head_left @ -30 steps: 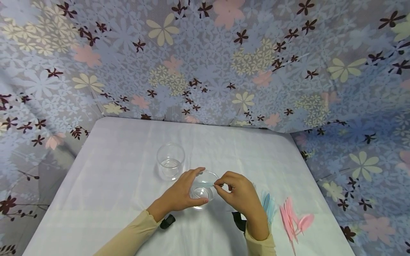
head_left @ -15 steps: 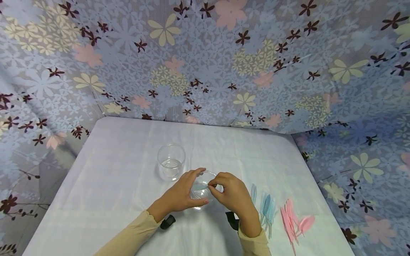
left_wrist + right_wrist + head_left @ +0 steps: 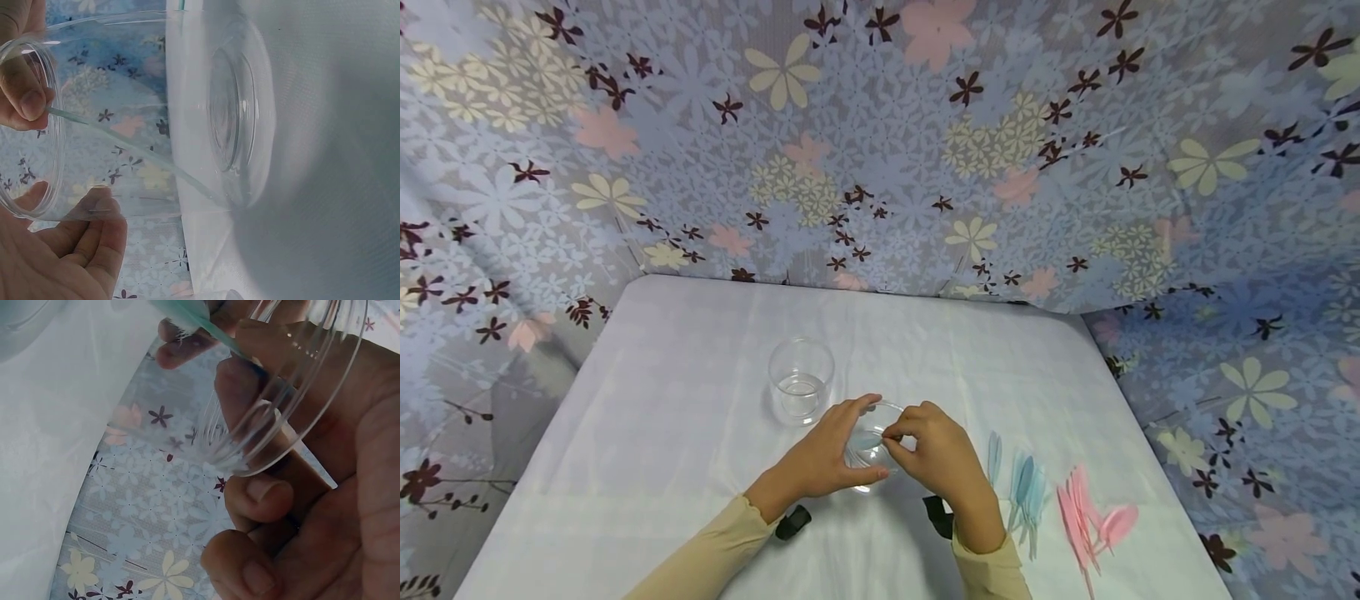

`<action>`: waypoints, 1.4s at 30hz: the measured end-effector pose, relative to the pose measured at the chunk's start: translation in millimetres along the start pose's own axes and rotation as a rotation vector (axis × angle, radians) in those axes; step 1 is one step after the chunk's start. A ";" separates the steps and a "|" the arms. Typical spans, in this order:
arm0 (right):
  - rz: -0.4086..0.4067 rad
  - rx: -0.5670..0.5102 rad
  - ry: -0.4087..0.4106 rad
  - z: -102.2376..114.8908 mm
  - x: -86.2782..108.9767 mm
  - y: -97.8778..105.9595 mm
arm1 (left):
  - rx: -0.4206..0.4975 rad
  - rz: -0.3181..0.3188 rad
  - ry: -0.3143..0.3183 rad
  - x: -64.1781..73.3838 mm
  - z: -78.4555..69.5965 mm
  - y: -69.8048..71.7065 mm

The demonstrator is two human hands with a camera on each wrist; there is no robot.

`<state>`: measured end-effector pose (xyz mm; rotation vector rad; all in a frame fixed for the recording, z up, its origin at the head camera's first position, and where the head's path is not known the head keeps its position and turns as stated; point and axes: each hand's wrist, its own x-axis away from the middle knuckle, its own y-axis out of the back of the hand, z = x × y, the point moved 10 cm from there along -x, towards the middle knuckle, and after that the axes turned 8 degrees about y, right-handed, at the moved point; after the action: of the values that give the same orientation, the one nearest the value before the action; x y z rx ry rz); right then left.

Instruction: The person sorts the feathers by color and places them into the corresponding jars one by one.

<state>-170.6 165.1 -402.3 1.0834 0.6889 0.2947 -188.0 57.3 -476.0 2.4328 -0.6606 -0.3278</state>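
The left hand (image 3: pixel 829 452) grips a clear jar (image 3: pixel 112 69); at its mouth, the right hand (image 3: pixel 936 446) pinches a blue feather (image 3: pixel 867 440).

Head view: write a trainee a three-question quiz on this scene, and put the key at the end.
1. Multiple choice: what colour are the items farthest right on the table?
A blue
B pink
C yellow
2. True or false: only one clear jar is in view.
3. Short answer: which hand pinches the pale blue piece?

Key:
1. B.
2. False: there is a nearer jar and a farther jar.
3. The right hand; the left hand curls round the nearer jar.
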 end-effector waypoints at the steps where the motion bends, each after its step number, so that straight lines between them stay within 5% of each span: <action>1: -0.001 0.002 0.001 0.3 -0.4 0.1 | 0.003 -0.001 -0.001 0.0 -0.4 0.7; 36: 0.050 0.017 -0.074 -1.9 -1.7 -3.7 | -0.002 -0.013 0.023 1.1 2.4 0.8; 42: -0.001 0.001 -0.025 -0.8 1.0 5.7 | -0.006 -0.011 0.015 0.0 1.5 1.6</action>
<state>-169.8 168.8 -397.8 1.0862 0.6676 0.2799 -189.1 55.5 -476.3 2.4319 -0.6384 -0.3150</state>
